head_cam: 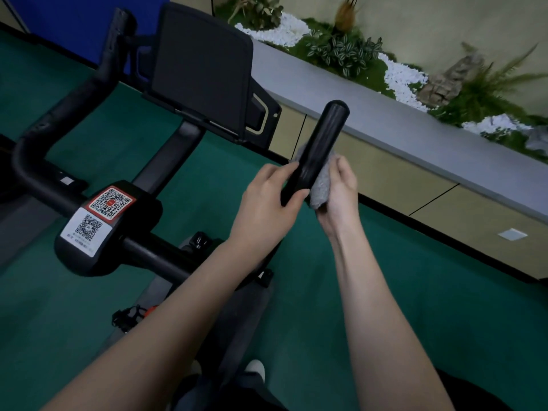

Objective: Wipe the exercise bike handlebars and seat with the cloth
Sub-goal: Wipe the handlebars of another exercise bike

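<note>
The black right handlebar grip (324, 137) of the exercise bike points up and away at centre. A grey cloth (319, 189) is wrapped under and round its lower part. My right hand (341, 191) grips the cloth against the bar from the right. My left hand (267, 203) holds the bar from the left, thumb and fingers curled round it. The left handlebar (59, 114) curves up at the left. The seat is not in view.
The bike's black screen (201, 63) stands behind the bars, with a console bearing QR stickers (103, 212) below it. A grey-topped ledge (415, 129) with plants and white pebbles runs along the right. Green floor (415, 307) lies below.
</note>
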Available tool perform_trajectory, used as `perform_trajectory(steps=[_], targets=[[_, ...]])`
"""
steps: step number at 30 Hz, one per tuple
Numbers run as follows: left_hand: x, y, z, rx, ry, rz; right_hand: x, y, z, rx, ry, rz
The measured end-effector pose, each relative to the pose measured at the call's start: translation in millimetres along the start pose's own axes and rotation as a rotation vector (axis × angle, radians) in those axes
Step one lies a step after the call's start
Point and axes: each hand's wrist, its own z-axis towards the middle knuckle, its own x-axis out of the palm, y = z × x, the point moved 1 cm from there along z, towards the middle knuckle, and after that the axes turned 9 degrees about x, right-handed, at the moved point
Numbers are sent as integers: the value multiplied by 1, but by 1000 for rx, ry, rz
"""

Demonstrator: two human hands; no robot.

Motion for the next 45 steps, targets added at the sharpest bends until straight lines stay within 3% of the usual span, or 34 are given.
perform_trajectory(steps=[5, 9, 13, 16, 22, 28, 35, 45], targets=[[-4, -2, -1, -10, 28, -7, 4, 16, 2, -116, -41, -91], [-8, -3, -3, -21, 58, -14, 10, 11, -6, -18, 4, 82], [-12, -4, -8, -17, 66, -19, 8, -4, -20, 19, -30, 82], [-14, -3, -14, -14, 79, 2, 4, -13, -33, -58, -77, -38], [-18, -3, -19, -12, 115, 44, -2, 2, -44, -316, -334, -287], [-23, -5, -20, 22, 169, 129, 7, -8, -63, -508, -375, -583], [-34, -10, -28, 101, 219, 240, -12, -15, -95, -465, -350, -749], [-49, -25, -55, 372, 342, 334, -44, -34, -167, -329, -520, -789]])
